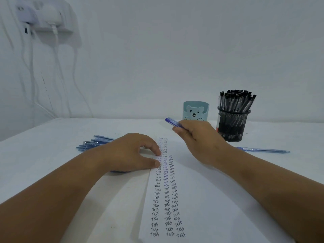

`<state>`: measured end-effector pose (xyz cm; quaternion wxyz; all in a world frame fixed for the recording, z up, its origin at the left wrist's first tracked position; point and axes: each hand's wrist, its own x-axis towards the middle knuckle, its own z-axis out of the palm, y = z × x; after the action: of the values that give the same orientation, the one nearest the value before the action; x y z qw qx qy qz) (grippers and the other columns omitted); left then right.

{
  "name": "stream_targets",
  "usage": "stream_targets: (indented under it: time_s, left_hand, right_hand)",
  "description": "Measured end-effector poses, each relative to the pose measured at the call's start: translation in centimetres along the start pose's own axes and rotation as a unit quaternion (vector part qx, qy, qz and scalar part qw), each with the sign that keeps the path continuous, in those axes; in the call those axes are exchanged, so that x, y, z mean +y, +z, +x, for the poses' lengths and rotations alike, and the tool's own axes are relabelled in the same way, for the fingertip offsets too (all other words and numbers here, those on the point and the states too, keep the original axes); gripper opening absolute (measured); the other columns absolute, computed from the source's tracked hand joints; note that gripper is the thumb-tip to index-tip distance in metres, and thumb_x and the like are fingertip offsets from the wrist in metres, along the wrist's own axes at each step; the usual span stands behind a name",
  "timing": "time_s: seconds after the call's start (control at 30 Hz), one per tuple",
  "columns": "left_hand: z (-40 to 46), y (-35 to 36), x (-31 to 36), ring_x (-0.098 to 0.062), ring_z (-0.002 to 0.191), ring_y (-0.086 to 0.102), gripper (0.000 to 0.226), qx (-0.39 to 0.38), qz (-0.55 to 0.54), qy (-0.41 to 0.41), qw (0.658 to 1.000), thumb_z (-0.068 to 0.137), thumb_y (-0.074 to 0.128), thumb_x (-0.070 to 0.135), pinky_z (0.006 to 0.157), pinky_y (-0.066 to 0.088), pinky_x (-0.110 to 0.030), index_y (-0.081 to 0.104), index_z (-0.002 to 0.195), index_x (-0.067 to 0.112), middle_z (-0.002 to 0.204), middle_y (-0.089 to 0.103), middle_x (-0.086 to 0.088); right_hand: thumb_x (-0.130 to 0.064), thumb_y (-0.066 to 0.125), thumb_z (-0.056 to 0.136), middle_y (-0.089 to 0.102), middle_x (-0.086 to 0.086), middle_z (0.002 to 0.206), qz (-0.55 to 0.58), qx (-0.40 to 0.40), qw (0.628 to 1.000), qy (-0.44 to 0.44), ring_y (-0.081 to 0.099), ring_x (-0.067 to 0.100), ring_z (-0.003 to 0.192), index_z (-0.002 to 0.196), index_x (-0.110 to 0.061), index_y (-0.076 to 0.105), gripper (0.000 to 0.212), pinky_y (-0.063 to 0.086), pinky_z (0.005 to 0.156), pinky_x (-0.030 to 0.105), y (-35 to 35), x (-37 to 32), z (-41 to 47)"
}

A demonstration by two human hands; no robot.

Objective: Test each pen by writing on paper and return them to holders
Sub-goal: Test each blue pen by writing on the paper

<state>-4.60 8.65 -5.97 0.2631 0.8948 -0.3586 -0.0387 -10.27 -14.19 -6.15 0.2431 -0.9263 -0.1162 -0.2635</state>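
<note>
A white sheet of paper (201,190) lies on the table, with three columns of the handwritten word "Test" down its left part. My left hand (129,151) rests on the paper's left edge, thumb and fingertips pressing it flat. Above the sheet's top, my right hand (198,137) grips a blue pen (171,122) whose end sticks out to the left. Just behind that hand stands a teal bear pen holder (195,110). To its right, a black mesh holder (233,123) is packed with several black-capped pens.
Several blue pens (94,142) lie in a loose pile left of my left hand. One more blue pen (263,150) lies on the table at the right. A wall socket with plugs and white cables (45,20) hangs at the upper left.
</note>
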Motion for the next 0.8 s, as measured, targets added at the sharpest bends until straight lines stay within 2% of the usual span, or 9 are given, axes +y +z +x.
stream_targets:
  time_s: [0.07, 0.2, 0.3, 0.4, 0.5, 0.6, 0.67, 0.73, 0.8]
  left_hand:
    - [0.0, 0.0, 0.0, 0.015, 0.117, 0.049, 0.023, -0.001, 0.006, 0.003, 1.0, 0.079, 0.082, 0.044, 0.105, 0.036, -0.015, 0.074, 0.101, 0.043, 0.119, 0.062, 0.032]
    - [-0.1, 0.0, 0.0, 0.013, 0.118, 0.049, 0.022, -0.004, 0.011, 0.002, 1.0, 0.08, 0.081, 0.044, 0.105, 0.036, -0.016, 0.073, 0.101, 0.043, 0.12, 0.062, 0.032]
    - [-0.2, 0.1, -0.1, 0.013, 0.116, 0.051, 0.02, 0.008, 0.005, 0.01, 1.0, 0.08, 0.081, 0.043, 0.102, 0.037, -0.016, 0.074, 0.098, 0.043, 0.117, 0.063, 0.031]
    - [-0.2, 0.5, 0.2, 0.015, 0.109, 0.053, 0.015, 0.049, -0.012, 0.015, 0.999, 0.081, 0.081, 0.043, 0.092, 0.039, -0.013, 0.075, 0.094, 0.04, 0.112, 0.064, 0.031]
    - [-0.3, 1.1, 0.6, 0.011, 0.111, 0.055, 0.016, 0.068, -0.012, 0.046, 0.997, 0.08, 0.079, 0.047, 0.092, 0.041, -0.019, 0.073, 0.094, 0.04, 0.111, 0.063, 0.033]
    - [-0.4, 1.6, 1.5, 0.01, 0.112, 0.055, 0.021, 0.066, -0.008, 0.075, 0.995, 0.081, 0.076, 0.054, 0.096, 0.042, -0.022, 0.07, 0.097, 0.042, 0.112, 0.062, 0.033]
    - [-0.5, 2.1, 2.3, 0.012, 0.112, 0.053, 0.026, 0.066, -0.001, 0.086, 0.994, 0.082, 0.069, 0.062, 0.095, 0.042, -0.02, 0.068, 0.101, 0.045, 0.113, 0.061, 0.034]
    - [-0.5, 2.5, 2.9, 0.014, 0.114, 0.05, 0.032, 0.06, 0.007, 0.104, 0.993, 0.081, 0.062, 0.069, 0.097, 0.041, -0.02, 0.066, 0.105, 0.048, 0.116, 0.059, 0.037]
    - [-0.5, 3.0, 3.3, 0.015, 0.117, 0.048, 0.035, 0.044, 0.009, 0.115, 0.992, 0.082, 0.057, 0.071, 0.1, 0.04, -0.021, 0.065, 0.108, 0.049, 0.119, 0.056, 0.038]
  right_hand:
    - [-0.036, 0.041, 0.108, 0.047, -0.006, 0.064, -0.009, -0.027, 1.0, 0.008, 0.042, 0.017, 0.066, 0.07, -0.027, 0.04, 0.039, 0.037, 0.06, 0.037, 0.1, -0.1, -0.2]
    - [-0.04, 0.035, 0.108, 0.059, 0.01, 0.078, -0.023, -0.059, 0.998, 0.026, 0.052, 0.029, 0.081, 0.087, -0.012, 0.052, 0.039, 0.047, 0.067, 0.045, 0.1, -0.1, -0.6]
    - [-0.039, 0.035, 0.108, 0.058, 0.005, 0.077, -0.032, -0.077, 0.996, 0.028, 0.053, 0.027, 0.079, 0.094, -0.016, 0.054, 0.033, 0.048, 0.069, 0.046, -0.1, -0.2, -0.5]
    - [-0.031, 0.038, 0.107, 0.054, -0.005, 0.07, -0.02, -0.093, 0.994, 0.044, 0.051, 0.017, 0.069, 0.111, -0.027, 0.05, 0.013, 0.046, 0.064, 0.036, -1.1, -0.1, -0.4]
    - [-0.025, 0.055, 0.101, 0.059, -0.012, 0.077, -0.014, -0.1, 0.992, 0.07, 0.057, 0.013, 0.073, 0.102, -0.028, 0.06, 0.006, 0.048, 0.065, 0.027, -3.3, 0.2, 0.0]
    - [-0.023, 0.07, 0.091, 0.062, -0.019, 0.08, -0.078, -0.114, 0.987, 0.088, 0.062, 0.008, 0.074, 0.091, -0.031, 0.072, 0.008, 0.052, 0.067, 0.021, -6.3, 1.3, -0.1]
    - [-0.019, 0.074, 0.088, 0.065, -0.016, 0.075, -0.095, -0.14, 0.979, 0.112, 0.061, 0.005, 0.066, 0.09, -0.027, 0.076, 0.009, 0.051, 0.061, 0.018, -8.1, 2.4, -0.9]
    - [-0.015, 0.077, 0.086, 0.071, -0.009, 0.078, -0.115, -0.158, 0.972, 0.128, 0.066, 0.011, 0.072, 0.091, -0.026, 0.077, 0.012, 0.054, 0.066, 0.025, -9.5, 3.7, -2.1]
    - [-0.015, 0.078, 0.084, 0.07, -0.012, 0.078, -0.145, -0.167, 0.966, 0.133, 0.064, 0.003, 0.073, 0.088, -0.027, 0.077, 0.013, 0.051, 0.067, 0.017, -10.7, 5.0, -3.4]
